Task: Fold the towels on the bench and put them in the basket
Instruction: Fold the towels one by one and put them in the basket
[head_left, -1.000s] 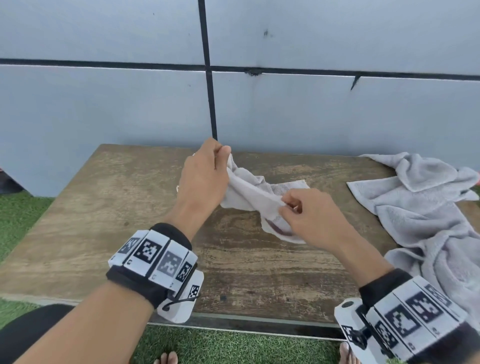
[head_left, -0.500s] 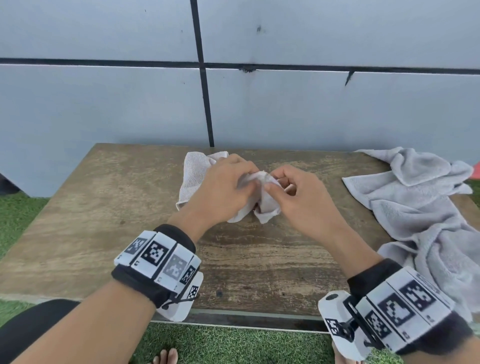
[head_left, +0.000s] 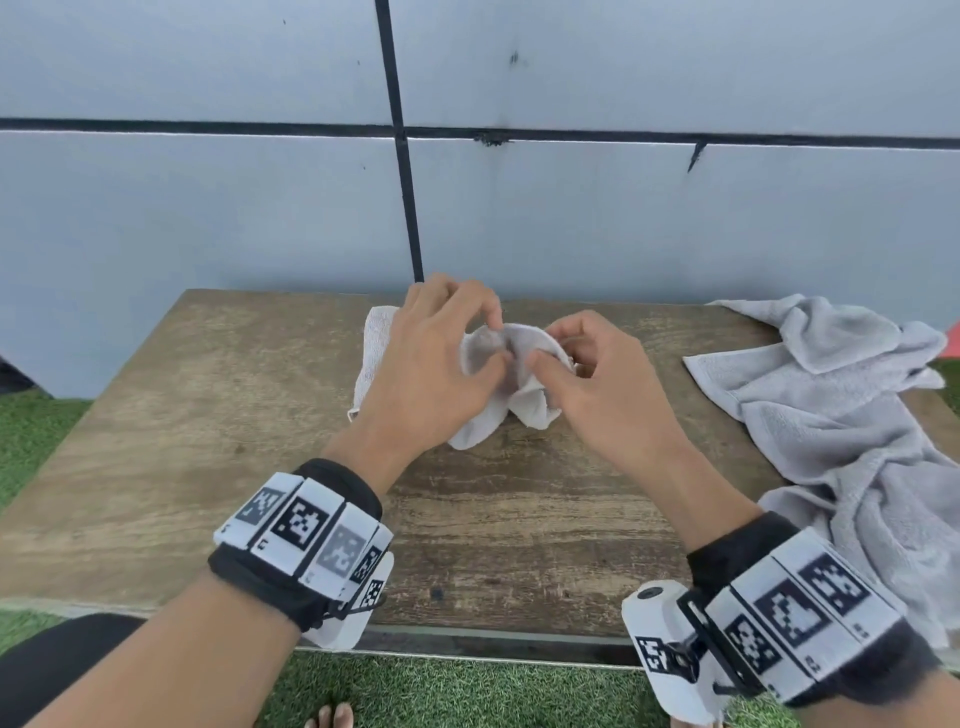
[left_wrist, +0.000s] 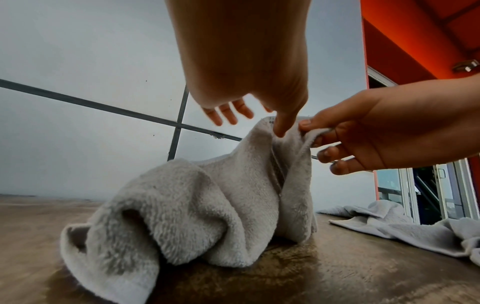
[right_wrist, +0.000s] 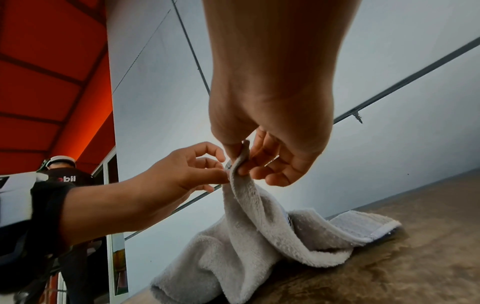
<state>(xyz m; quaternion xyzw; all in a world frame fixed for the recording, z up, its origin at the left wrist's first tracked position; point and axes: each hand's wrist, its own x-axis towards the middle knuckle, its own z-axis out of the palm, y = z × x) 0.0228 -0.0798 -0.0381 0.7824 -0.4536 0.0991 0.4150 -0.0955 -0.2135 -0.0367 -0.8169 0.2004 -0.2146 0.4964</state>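
Note:
A small pale towel (head_left: 530, 400) lies bunched in the middle of the wooden bench (head_left: 208, 415), with one end flat behind my left wrist. My right hand (head_left: 545, 345) pinches a raised edge of it between thumb and forefinger, which the right wrist view (right_wrist: 240, 162) shows plainly. My left hand (head_left: 491, 340) meets it at the same edge, its thumb on the cloth and forefinger curled over the top. In the left wrist view the towel (left_wrist: 207, 205) rises in a peak to both hands. No basket is in view.
A larger grey towel (head_left: 831, 405) lies crumpled over the bench's right end. A grey panelled wall (head_left: 571, 218) stands right behind the bench. Green turf (head_left: 467, 691) lies in front. In the right wrist view a person (right_wrist: 64, 176) stands far off by an orange wall.
A second ago my hands held the towel stretched between them, the left one raised. They have come together over the bench's middle, and the towel has bunched up under them.

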